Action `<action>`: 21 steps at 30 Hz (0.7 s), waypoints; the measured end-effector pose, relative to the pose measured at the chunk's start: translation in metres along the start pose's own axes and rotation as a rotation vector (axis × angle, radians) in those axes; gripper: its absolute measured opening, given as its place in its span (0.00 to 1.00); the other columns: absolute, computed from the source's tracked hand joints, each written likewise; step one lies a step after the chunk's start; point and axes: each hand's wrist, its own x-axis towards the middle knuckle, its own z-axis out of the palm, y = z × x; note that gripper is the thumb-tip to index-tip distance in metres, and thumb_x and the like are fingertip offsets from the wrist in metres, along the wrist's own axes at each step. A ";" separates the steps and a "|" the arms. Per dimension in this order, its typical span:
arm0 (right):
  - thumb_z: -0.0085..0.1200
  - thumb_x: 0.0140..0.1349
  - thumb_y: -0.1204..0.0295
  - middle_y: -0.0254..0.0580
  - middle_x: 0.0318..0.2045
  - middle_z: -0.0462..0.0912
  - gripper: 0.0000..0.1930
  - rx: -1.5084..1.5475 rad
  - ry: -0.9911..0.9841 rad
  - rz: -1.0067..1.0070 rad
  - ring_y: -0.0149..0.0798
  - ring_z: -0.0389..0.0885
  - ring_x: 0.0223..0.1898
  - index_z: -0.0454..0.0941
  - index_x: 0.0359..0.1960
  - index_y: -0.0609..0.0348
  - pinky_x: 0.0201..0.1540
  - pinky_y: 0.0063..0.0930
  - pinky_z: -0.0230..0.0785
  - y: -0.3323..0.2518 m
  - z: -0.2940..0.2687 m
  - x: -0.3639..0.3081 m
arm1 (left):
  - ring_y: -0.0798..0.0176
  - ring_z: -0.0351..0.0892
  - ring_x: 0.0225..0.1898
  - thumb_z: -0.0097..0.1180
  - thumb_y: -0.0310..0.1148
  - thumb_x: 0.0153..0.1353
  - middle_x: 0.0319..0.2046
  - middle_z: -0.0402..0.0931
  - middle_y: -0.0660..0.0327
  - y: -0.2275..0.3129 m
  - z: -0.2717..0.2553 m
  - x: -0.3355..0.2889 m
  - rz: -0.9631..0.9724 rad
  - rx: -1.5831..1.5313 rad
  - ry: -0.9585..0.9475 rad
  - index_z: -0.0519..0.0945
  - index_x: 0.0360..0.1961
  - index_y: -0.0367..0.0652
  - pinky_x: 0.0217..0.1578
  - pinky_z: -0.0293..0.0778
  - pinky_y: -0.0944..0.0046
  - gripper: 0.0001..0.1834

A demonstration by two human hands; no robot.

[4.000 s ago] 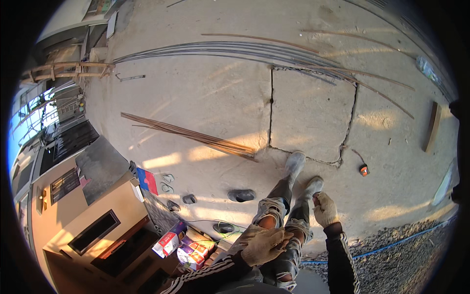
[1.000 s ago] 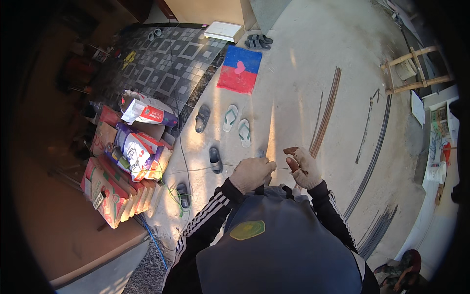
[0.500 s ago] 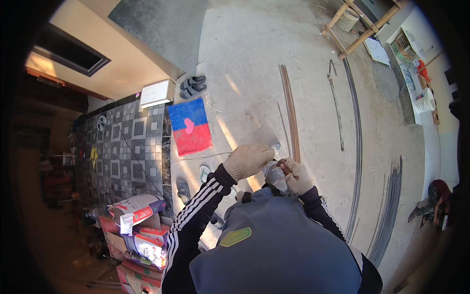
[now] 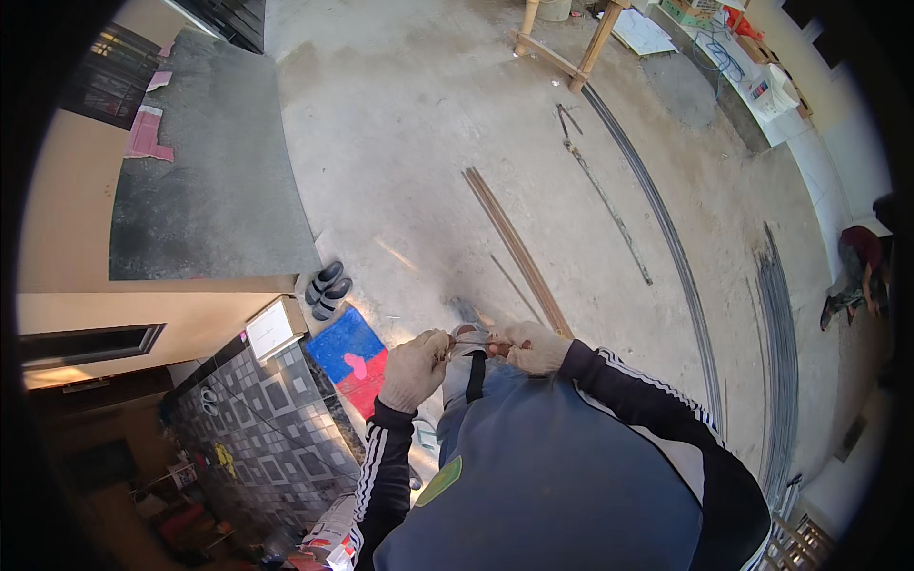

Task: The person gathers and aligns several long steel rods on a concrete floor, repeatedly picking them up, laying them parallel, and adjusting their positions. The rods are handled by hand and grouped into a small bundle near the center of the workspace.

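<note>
We take the blue-and-red mat (image 4: 352, 362) with the pink heart as our landmark. Nearest us, right of the mat, we see the blue shirt front (image 4: 571, 466) of the person. Black sleeves with white stripes run up to two gloved hands. The left hand (image 4: 415, 369) shows just right of the mat, its fingers curled in and narrow, pinching a thin wire (image 4: 469, 341). That wire is short and hard to make out, and it spans the small gap between the hands, right of the mat. The right hand (image 4: 535, 347) is farther right of the mat; its bare fingertips are drawn narrow on the other side of the wire. We cannot tell how tight either grip is.

Below the mat we see the tiled floor (image 4: 271, 404), and at the mat's upper left corner a white box (image 4: 277, 331). A pair of dark slippers (image 4: 328, 290) sits just above the mat. To the mat's right lie brown rods (image 4: 517, 252), and farther right a rusty bar (image 4: 607, 211), long grey rods (image 4: 666, 228) and a thicker grey bundle (image 4: 781, 362). Well right of the mat, another person (image 4: 857, 271) bends low. Farthest, up and right of the mat, stand a wooden frame (image 4: 598, 48) and a white bucket (image 4: 775, 92).
</note>
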 end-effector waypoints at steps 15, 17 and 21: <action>0.68 0.65 0.57 0.51 0.59 0.79 0.33 -0.146 1.004 0.190 0.47 0.82 0.57 0.69 0.67 0.59 0.57 0.40 0.77 0.046 -0.234 0.209 | 0.41 0.84 0.39 0.60 0.34 0.62 0.38 0.82 0.51 -0.098 -0.076 0.351 0.089 -0.081 -0.067 0.78 0.44 0.48 0.38 0.78 0.45 0.10; 0.68 0.65 0.56 0.50 0.59 0.79 0.34 -0.058 1.178 0.295 0.47 0.83 0.57 0.69 0.67 0.58 0.56 0.42 0.77 0.069 -0.272 0.214 | 0.40 0.84 0.41 0.61 0.33 0.62 0.38 0.83 0.51 -0.112 -0.083 0.400 0.076 -0.094 -0.086 0.78 0.45 0.47 0.39 0.78 0.45 0.11; 0.69 0.64 0.54 0.50 0.59 0.79 0.36 0.004 1.384 0.588 0.48 0.82 0.59 0.68 0.68 0.57 0.57 0.45 0.77 0.126 -0.338 0.215 | 0.40 0.83 0.43 0.62 0.31 0.61 0.38 0.83 0.48 -0.149 -0.085 0.491 -0.094 -0.105 -0.168 0.79 0.45 0.45 0.41 0.77 0.47 0.11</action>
